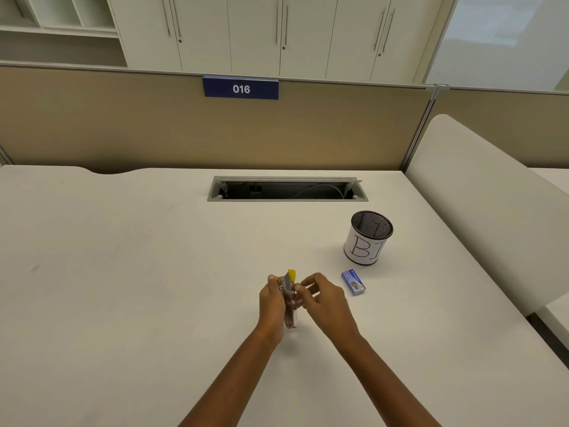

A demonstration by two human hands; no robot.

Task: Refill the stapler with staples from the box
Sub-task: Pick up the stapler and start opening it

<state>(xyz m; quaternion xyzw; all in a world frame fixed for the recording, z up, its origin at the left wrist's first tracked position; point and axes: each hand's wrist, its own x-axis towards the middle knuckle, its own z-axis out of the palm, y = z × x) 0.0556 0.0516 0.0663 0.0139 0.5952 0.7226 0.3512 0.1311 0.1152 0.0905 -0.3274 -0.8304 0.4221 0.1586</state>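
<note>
Both bare forearms reach in from the near edge over the pale tabletop (129, 272) and meet a little right of its middle. The left hand (272, 306) is wrapped around the stapler (289, 300), holding it above the surface with its length running near to far; the metal parts show between the two hands and a yellow piece sticks up at the far end. Whether the stapler is hinged open is hard to make out. The right hand (323, 298) sits just beside it on the right, its fingers (300, 288) curled narrow and pinched at the stapler's right side; anything held between the fingertips is too small to tell. The small blue staple box (353, 282) lies on the tabletop just right of the right hand, apart from it. Farther and to the right stands a black mesh cup (368, 238) wrapped in white paper with handwritten letters. Beyond, a cable slot (288, 189) is set into the tabletop below a partition with a blue sign (241, 88) reading 016.
</note>
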